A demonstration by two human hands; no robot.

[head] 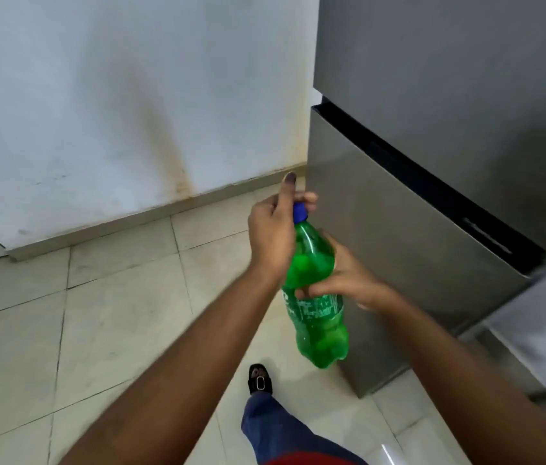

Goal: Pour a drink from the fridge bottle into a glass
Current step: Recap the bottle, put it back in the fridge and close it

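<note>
A green plastic bottle [315,297] with a blue cap [299,212] hangs in the air in front of me, tilted slightly, above the tiled floor. My right hand [348,276] wraps the bottle's middle from the right side, fingers across the label. My left hand [273,229] reaches over the top and its fingers pinch the blue cap, the index finger sticking up. No glass is in view.
A grey steel fridge [432,162] with its doors closed stands close on the right. A stained white wall [114,112] runs along the left. Beige floor tiles [97,330] lie below. My leg and a black sandal [260,380] show at the bottom.
</note>
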